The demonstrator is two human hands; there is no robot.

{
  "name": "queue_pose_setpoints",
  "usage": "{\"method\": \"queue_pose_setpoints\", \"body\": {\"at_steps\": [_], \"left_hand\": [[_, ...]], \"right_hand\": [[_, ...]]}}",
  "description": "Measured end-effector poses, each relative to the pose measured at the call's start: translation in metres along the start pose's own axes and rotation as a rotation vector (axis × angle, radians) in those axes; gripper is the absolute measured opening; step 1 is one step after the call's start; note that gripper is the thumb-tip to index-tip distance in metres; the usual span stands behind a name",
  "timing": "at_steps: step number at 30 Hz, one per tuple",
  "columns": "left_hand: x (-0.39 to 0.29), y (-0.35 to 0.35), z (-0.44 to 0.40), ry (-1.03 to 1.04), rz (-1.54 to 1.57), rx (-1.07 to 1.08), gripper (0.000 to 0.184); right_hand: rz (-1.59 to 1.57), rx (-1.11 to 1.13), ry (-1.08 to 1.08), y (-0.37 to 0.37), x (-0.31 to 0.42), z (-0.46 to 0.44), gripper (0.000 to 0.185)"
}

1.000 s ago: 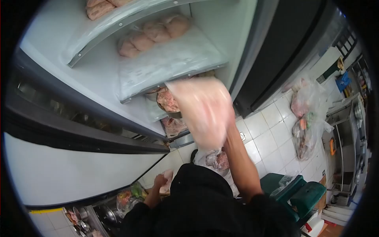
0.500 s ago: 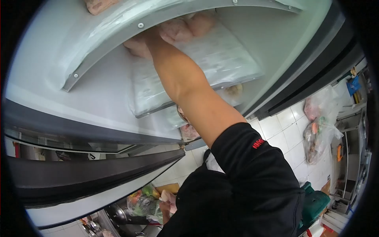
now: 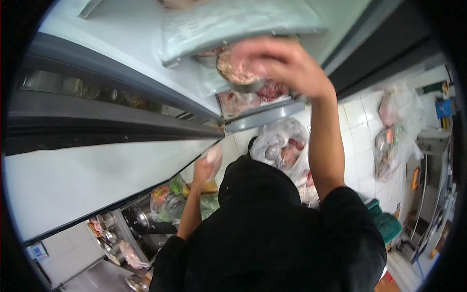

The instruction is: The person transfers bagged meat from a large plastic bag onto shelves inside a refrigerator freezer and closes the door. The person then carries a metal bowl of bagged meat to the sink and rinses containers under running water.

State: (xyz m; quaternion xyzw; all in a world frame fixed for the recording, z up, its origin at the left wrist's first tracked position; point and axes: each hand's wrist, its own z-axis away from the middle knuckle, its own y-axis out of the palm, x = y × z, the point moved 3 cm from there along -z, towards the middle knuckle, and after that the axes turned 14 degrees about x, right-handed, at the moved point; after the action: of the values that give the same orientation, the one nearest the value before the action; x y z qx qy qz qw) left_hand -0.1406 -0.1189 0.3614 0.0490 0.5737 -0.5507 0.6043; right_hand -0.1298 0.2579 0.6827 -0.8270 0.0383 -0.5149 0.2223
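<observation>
My right hand (image 3: 287,65), blurred by motion, is raised in front of the open fridge. Its fingers are apart and nothing shows in them. Behind its fingertips, a round metal bowl of minced meat (image 3: 237,73) stands below the plastic-covered shelf (image 3: 233,24). Red meat in clear plastic (image 3: 271,91) lies beneath the bowl. Low on the left, my left hand (image 3: 204,168) grips a pale pink piece of meat (image 3: 214,158) beside the fridge door's edge.
A clear bag of meat (image 3: 282,148) rests on the tiled floor before me. More bags (image 3: 389,151) lie to the right. The fridge door (image 3: 107,180) spans the left. Vegetables in plastic (image 3: 168,199) and metal pots (image 3: 138,219) are at lower left, a green bin (image 3: 386,224) at lower right.
My right hand has come out from the upper shelf, where the meat packs lie, and down to the bowl's level. The pale piece it carried earlier is gone from it. My left hand has risen.
</observation>
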Motion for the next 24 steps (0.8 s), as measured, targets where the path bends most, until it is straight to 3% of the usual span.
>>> {"method": "queue_pose_setpoints", "body": {"at_steps": [3, 5, 7, 8, 10, 11, 13, 14, 15, 16, 17, 18, 19, 21, 24], "left_hand": [[-0.068, 0.001, -0.029, -0.121, 0.586, 0.101, 0.023], [-0.154, -0.006, -0.033, 0.059, 1.091, 0.216, 0.027], [-0.225, -0.012, -0.029, 0.184, 1.259, 0.333, 0.037], [-0.249, -0.011, -0.031, 0.227, 1.307, 0.407, 0.040], [-0.275, -0.002, -0.044, 0.249, 1.266, 0.464, 0.043], [-0.279, 0.006, -0.051, 0.234, 1.182, 0.440, 0.044], [-0.278, 0.031, -0.061, 0.184, 0.988, 0.458, 0.041], [-0.286, 0.044, -0.055, 0.209, 0.953, 0.438, 0.043], [-0.290, 0.052, -0.050, 0.236, 0.924, 0.416, 0.045], [-0.287, 0.057, -0.050, 0.225, 0.973, 0.545, 0.057], [-0.288, 0.056, -0.047, 0.236, 0.969, 0.543, 0.057], [-0.291, 0.057, -0.045, 0.274, 1.106, 0.600, 0.060], [-0.294, 0.056, -0.044, 0.318, 1.240, 0.652, 0.063], [-0.258, 0.071, -0.061, 0.304, 1.246, 0.604, 0.066], [-0.224, 0.083, -0.084, 0.232, 1.194, 0.562, 0.062]], "right_hand": [[-0.585, -0.003, 0.301, 0.053, -0.027, 0.120, 0.032], [-0.599, -0.252, 0.470, 0.088, -0.064, 0.186, 0.035], [-0.526, -0.388, 0.772, 0.113, -0.079, 0.230, 0.054], [-0.593, -0.404, 0.683, 0.123, -0.068, 0.233, 0.069], [-1.084, -0.491, 0.193, 0.159, -0.068, 0.228, 0.081], [-1.067, -0.508, 0.171, 0.165, -0.059, 0.223, 0.081], [-1.254, -0.542, -0.092, 0.167, -0.042, 0.215, 0.087], [-1.043, -0.680, 0.125, 0.163, -0.042, 0.224, 0.076], [-1.028, -0.689, 0.106, 0.158, -0.038, 0.223, 0.076], [-0.789, -0.691, 0.289, 0.150, -0.035, 0.225, 0.067], [-0.551, -0.681, 0.470, 0.145, -0.030, 0.224, 0.059], [-0.099, -0.734, 0.525, 0.135, -0.015, 0.218, 0.049], [-0.090, -0.718, 0.505, 0.133, -0.015, 0.214, 0.049], [0.379, -0.552, 0.531, 0.130, -0.013, 0.208, 0.049], [0.333, -0.456, 0.399, 0.122, 0.023, 0.190, 0.047]]}}
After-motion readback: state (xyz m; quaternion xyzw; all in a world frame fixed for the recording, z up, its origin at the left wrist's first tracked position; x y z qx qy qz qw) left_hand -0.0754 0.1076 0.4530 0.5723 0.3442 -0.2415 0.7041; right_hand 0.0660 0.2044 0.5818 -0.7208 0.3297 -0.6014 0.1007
